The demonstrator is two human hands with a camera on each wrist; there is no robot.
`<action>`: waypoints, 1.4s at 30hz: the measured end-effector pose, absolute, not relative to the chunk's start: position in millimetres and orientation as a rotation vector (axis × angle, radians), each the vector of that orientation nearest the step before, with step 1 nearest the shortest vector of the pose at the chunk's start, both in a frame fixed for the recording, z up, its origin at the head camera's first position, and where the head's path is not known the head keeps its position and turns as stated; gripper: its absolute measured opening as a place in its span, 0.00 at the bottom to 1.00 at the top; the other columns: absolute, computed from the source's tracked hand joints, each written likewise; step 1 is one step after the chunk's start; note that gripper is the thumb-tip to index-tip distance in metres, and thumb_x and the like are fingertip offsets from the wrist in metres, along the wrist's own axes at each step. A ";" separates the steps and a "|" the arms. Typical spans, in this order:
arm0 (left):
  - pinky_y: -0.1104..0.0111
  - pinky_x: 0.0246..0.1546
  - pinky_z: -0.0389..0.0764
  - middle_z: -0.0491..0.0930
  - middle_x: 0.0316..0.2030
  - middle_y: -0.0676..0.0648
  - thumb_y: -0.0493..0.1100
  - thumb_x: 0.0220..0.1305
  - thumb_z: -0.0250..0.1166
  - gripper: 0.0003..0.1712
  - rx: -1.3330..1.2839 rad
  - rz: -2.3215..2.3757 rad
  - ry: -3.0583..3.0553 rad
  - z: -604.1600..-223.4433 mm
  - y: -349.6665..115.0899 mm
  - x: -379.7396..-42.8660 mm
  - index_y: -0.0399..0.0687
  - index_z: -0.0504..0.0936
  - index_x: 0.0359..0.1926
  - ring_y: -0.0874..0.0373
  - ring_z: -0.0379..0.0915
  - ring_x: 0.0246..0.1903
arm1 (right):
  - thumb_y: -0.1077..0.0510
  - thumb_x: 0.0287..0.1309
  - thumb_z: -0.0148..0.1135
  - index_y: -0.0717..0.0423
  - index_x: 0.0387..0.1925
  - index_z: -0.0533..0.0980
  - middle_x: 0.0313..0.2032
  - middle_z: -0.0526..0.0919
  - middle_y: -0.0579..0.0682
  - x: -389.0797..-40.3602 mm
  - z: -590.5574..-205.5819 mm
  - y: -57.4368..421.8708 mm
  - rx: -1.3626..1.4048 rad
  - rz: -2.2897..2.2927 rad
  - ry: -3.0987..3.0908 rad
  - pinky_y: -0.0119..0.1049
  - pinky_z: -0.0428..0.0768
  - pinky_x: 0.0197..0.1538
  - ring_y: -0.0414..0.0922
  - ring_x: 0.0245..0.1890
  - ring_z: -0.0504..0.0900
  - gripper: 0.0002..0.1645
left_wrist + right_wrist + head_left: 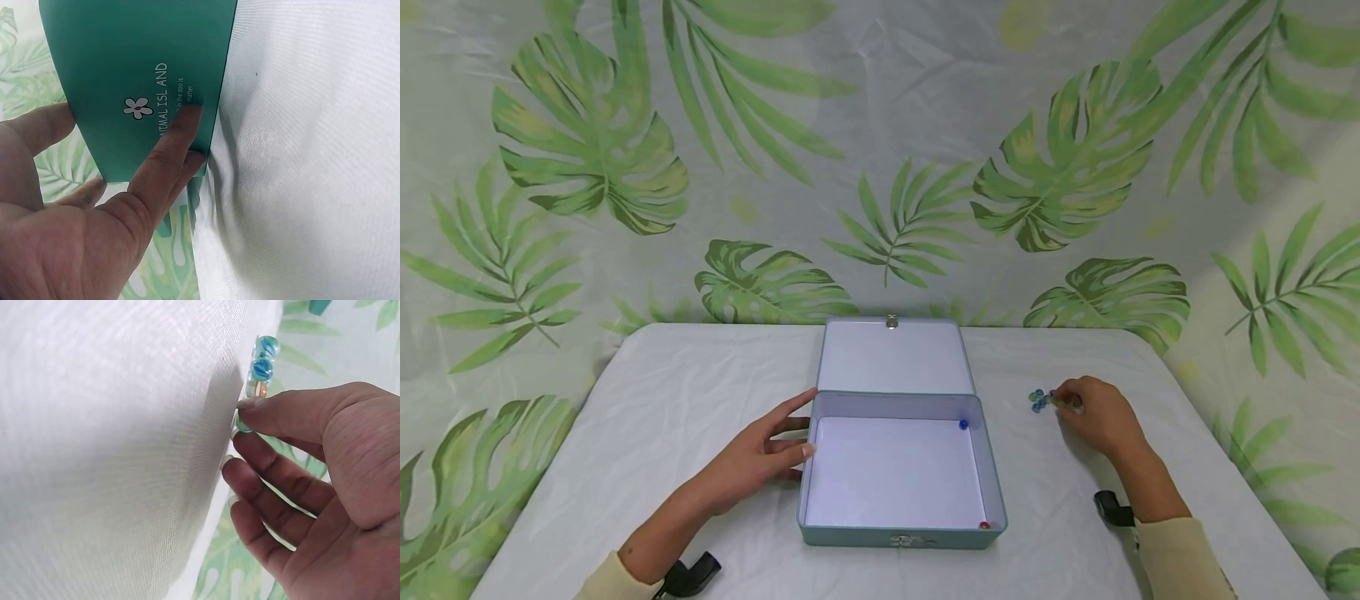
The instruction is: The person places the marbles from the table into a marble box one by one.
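Note:
A teal tin box (pixel 880 536) with a pale inside stands with its lid (pixel 895 357) swung back. Inside it lie a blue marble (pixel 963 424) in the far right corner and a red marble (pixel 984 525) in the near right corner. My left hand (pixel 737 467) rests its extended fingers and thumb against the box's left side, which bears white lettering and a flower (pixel 138 108). To the right of the box, my right hand (pixel 1101 417) pinches a greenish glass marble (pixel 242 423) between thumb and index finger, low over the cloth. Several swirled glass marbles (pixel 1038 401) cluster beside its fingertips.
White cloth (pixel 700 383) covers the table, slightly wrinkled. A leaf-patterned sheet (pixel 895 125) hangs behind it. Small metal clasp parts show on the lid's far edge and the box's front (pixel 901 541). Black wrist devices (pixel 692 575) sit at both wrists.

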State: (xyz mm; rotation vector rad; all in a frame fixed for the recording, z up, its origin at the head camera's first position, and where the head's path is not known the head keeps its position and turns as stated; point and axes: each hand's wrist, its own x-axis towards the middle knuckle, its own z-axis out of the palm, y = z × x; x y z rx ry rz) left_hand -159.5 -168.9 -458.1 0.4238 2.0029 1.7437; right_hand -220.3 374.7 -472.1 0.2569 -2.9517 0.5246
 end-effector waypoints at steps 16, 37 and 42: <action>0.51 0.55 0.86 0.59 0.77 0.29 0.47 0.77 0.68 0.47 0.442 1.747 1.998 -456.4 -168.4 -158.7 0.65 0.52 0.86 0.32 0.69 0.71 | 0.66 0.58 0.73 0.65 0.38 0.85 0.33 0.84 0.55 -219.5 -470.3 373.3 0.241 0.542 -2.967 0.55 0.81 0.41 0.54 0.35 0.83 0.07; 0.51 0.54 0.86 0.60 0.77 0.30 0.47 0.76 0.69 0.47 0.423 1.754 1.995 -457.6 -169.0 -158.4 0.68 0.53 0.85 0.33 0.70 0.70 | 0.67 0.62 0.71 0.62 0.43 0.86 0.39 0.85 0.55 -205.0 -445.0 350.1 0.375 0.527 -2.835 0.58 0.82 0.44 0.57 0.41 0.84 0.08; 0.51 0.54 0.86 0.60 0.77 0.30 0.47 0.76 0.69 0.47 0.424 1.760 1.989 -457.4 -169.1 -158.8 0.68 0.53 0.85 0.33 0.69 0.71 | 0.69 0.61 0.72 0.60 0.43 0.86 0.40 0.86 0.53 -197.4 -432.7 337.6 0.446 0.547 -2.764 0.57 0.82 0.43 0.56 0.41 0.85 0.09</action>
